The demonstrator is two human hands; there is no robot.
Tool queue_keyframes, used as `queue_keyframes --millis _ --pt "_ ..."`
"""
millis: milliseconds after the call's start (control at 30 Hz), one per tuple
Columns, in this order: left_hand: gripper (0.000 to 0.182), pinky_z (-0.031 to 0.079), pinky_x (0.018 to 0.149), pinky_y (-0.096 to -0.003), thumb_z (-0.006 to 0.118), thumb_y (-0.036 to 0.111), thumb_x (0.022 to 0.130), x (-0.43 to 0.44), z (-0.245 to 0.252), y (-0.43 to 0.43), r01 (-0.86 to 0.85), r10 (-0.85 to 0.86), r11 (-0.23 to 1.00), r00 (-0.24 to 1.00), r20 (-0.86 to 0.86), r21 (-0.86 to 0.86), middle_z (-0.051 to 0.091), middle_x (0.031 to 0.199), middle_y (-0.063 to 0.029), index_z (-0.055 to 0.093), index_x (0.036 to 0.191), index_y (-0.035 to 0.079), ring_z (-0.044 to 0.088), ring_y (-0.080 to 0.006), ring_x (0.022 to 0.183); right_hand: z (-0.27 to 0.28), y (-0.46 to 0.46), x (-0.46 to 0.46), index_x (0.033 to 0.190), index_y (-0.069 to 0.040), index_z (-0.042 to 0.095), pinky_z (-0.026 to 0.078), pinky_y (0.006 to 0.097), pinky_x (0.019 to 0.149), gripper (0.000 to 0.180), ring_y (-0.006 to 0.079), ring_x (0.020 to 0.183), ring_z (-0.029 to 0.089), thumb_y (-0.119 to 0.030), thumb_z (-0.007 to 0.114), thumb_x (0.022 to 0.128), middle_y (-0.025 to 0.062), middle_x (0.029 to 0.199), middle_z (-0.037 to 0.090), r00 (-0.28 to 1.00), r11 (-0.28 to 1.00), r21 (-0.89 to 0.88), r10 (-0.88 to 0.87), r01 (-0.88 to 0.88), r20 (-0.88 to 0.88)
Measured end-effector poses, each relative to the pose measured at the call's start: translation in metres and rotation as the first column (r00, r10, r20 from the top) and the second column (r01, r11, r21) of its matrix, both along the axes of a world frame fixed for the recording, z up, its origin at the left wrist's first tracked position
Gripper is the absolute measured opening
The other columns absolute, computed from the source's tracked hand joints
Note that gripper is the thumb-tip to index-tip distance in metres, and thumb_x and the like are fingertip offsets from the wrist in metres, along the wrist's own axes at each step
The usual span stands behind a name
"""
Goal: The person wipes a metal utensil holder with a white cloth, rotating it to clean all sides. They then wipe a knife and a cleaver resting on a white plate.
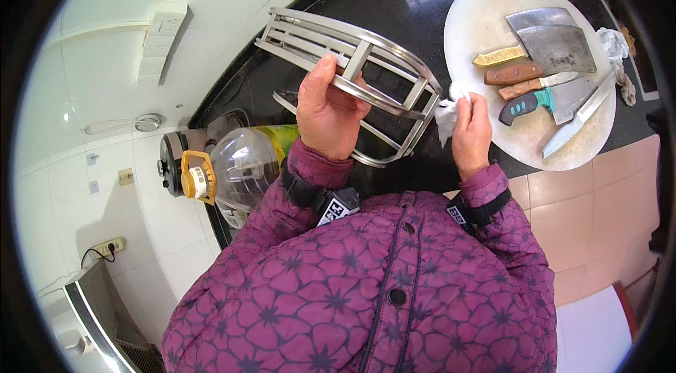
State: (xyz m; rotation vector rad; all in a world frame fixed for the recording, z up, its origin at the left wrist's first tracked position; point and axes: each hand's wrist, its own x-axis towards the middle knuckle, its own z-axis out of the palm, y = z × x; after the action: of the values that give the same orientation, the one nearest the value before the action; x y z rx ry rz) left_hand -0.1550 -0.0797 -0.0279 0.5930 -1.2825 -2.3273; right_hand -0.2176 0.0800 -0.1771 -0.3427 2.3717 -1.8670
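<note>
My left hand [332,109] grips a stainless steel rack [359,59] with curved bars, its thumb over one rail. The rack is held up over the black countertop. A crumpled white tissue or cloth [448,117] is pinched in my right hand [471,133], close against the rack's right end. To the right lies an oval white cutting board [470,14]. On it are two cleavers [562,48], one with a wooden handle and one with a gold-coloured handle, a wooden-handled knife [523,89], a knife with a black and teal handle [528,105] and a pale blue-handled knife [565,133].
A large clear plastic bottle [245,167] with a yellow cap and handle stands left of my left forearm, beside a black and brown appliance [185,162]. Crumpled white tissue [612,44] lies past the board. A power strip [162,38] is on the tiled wall.
</note>
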Motion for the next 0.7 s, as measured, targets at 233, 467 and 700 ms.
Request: queue_keyframes --millis 233,467,700 --pt "0.022 0.043 0.048 -0.0247 0.053 0.028 0.092 -0.001 -0.006 -0.003 0.020 -0.017 0.999 0.997 -0.072 0.043 0.060 0.071 -0.0040 0.057 0.085 0.007 0.055 -0.0129 0.057 -0.016 -0.010 0.011 0.105 -0.005 0.057 0.048 0.0374 0.073 0.019 0.0359 0.085 0.059 -0.002 0.058 0.086 0.0165 0.092 0.059 0.891 0.941 0.006 0.323 -0.339 -0.319" --pt "0.025 0.034 0.045 -0.0277 0.048 0.026 0.095 -0.001 -0.006 0.000 0.006 -0.008 1.000 0.997 -0.081 -0.020 0.058 0.069 -0.0068 0.055 0.082 0.006 0.046 -0.0155 0.050 -0.018 0.000 0.001 0.104 -0.005 0.058 0.049 0.0370 0.073 0.019 0.0353 0.088 0.060 -0.001 0.058 0.085 0.0164 0.091 0.060 0.818 0.873 0.058 0.474 -0.483 -0.326" --pt "0.026 0.045 0.051 -0.0263 0.057 0.032 0.090 -0.004 -0.006 -0.005 0.037 -0.041 0.998 0.995 -0.091 -0.045 0.063 0.075 -0.0057 0.059 0.085 0.007 0.056 -0.0145 0.057 -0.015 0.005 0.004 0.103 -0.004 0.059 0.049 0.0372 0.071 0.022 0.0345 0.084 0.061 0.004 0.057 0.083 0.0169 0.089 0.060 0.896 0.978 0.138 0.199 -0.156 -0.396"
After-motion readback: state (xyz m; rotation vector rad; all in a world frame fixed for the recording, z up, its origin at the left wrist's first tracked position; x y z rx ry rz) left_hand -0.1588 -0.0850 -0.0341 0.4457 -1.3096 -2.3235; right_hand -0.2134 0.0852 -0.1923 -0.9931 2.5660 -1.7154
